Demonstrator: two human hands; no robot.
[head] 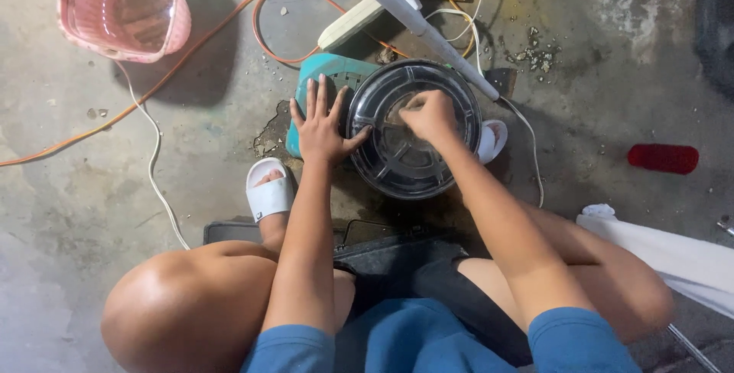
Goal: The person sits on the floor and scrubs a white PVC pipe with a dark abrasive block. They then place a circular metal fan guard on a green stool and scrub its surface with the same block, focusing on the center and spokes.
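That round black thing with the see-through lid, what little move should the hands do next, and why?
Probably a small twist of the right hand. Its fingers are bunched and pressing down at the middle of the round black housing with the clear ribbed cover, as if pinching a small part there, though that part is hidden. The left hand lies flat against the rim and the teal base, bracing it for a turn.
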